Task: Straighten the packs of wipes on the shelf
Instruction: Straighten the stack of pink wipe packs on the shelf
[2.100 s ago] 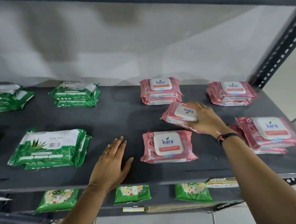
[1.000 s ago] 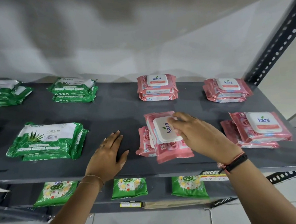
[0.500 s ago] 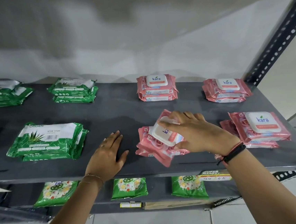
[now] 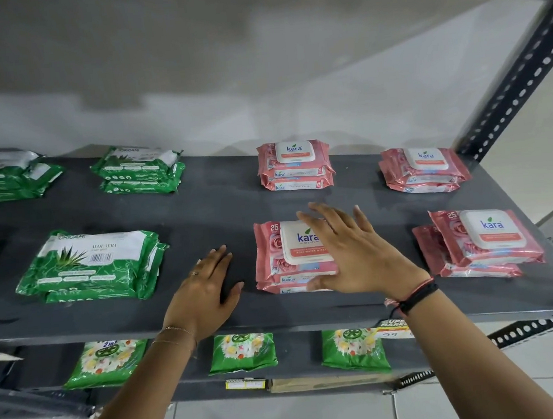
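Right hand (image 4: 360, 252) hovers fingers splayed, holding nothing, over the pink stack (image 4: 290, 258), left hand (image 4: 205, 290) flat at nine o'clock: soft, light, slippery packs, best squared by the edges.

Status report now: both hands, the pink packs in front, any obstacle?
Left hand flat on shelf, empty. Right hand open over front pink stack, squared. Right front stack skewed. Nothing in the way.

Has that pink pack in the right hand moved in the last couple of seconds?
Yes. The pink pack came forward from nearer the back stack and now lies squared on the front stack, right hand open over it.
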`<control>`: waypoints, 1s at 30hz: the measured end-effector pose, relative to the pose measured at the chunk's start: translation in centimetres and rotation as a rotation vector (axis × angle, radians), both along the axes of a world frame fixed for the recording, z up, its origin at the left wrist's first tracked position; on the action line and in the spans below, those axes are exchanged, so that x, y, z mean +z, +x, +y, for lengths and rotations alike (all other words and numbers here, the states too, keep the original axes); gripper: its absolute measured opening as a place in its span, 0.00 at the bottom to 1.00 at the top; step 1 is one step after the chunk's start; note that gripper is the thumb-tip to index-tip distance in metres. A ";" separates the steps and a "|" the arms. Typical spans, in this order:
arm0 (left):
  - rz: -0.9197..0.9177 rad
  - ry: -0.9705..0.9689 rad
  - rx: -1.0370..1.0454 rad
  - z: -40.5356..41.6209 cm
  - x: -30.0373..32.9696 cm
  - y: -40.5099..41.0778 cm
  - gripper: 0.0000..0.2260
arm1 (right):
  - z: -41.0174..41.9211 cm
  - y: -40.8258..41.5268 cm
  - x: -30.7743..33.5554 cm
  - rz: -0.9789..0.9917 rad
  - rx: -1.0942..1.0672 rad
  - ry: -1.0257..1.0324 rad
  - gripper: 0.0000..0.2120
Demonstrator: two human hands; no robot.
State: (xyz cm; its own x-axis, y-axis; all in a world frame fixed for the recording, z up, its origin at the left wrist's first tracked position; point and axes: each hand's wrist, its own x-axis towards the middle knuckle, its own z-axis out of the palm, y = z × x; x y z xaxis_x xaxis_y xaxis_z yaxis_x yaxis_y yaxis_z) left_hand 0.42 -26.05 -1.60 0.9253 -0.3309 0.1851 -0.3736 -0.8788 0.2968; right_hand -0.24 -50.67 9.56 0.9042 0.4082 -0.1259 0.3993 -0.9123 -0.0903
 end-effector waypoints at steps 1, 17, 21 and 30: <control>0.002 0.002 0.003 0.0 0.0 0.0 0.35 | -0.1 0.0 0.1 -0.004 0.009 -0.003 0.45; -0.009 0.004 -0.003 -0.1 0.4 -0.2 0.35 | 0.2 -0.2 -0.4 -0.058 -0.025 0.064 0.40; 0.020 -0.014 -0.019 -0.2 0.8 -0.4 0.35 | 0.4 -0.5 0.1 0.026 -0.059 0.071 0.43; -0.279 -0.004 0.071 5.8 7.9 1.2 0.22 | 4.8 0.1 0.8 -0.096 -0.263 0.182 0.24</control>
